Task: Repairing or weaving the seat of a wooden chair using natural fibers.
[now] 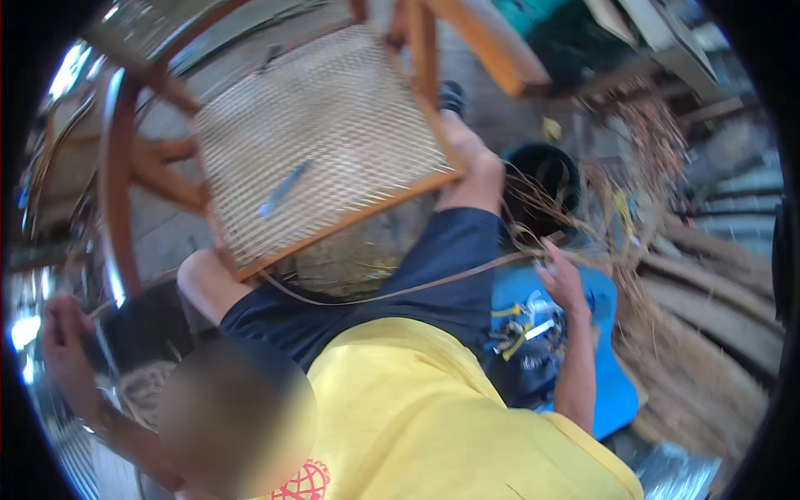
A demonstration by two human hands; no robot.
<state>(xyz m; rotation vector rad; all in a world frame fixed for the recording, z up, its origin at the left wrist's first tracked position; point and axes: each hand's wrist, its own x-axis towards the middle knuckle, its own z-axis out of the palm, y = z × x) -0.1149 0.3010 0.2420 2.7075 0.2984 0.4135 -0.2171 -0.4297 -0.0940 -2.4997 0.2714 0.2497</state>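
Observation:
A wooden chair frame with a woven cane seat (pixel 325 125) rests tilted across my knees. On the weave lies a slim tool with a pale blue end (pixel 283 190), perhaps a knife. One long cane strand (pixel 392 294) sags across my lap, from the seat's near left corner toward my right side. My right hand (pixel 562 279) is closed around this strand above a blue plastic stool or seat. Out at the far left, beyond the chair leg, my left hand (pixel 65 333) is raised; motion blur smears its fingers. A thin strand seems to pass close to it.
Small tools with yellow handles (pixel 518 333) and a dark bag lie on the blue plastic surface (pixel 612 367). A dark bucket (pixel 542 187) with loose cane strands stands beyond my right hand. Wooden planks (pixel 708 325) and tangled fibre fill the right side. Another wooden chair part (pixel 492 42) juts in above.

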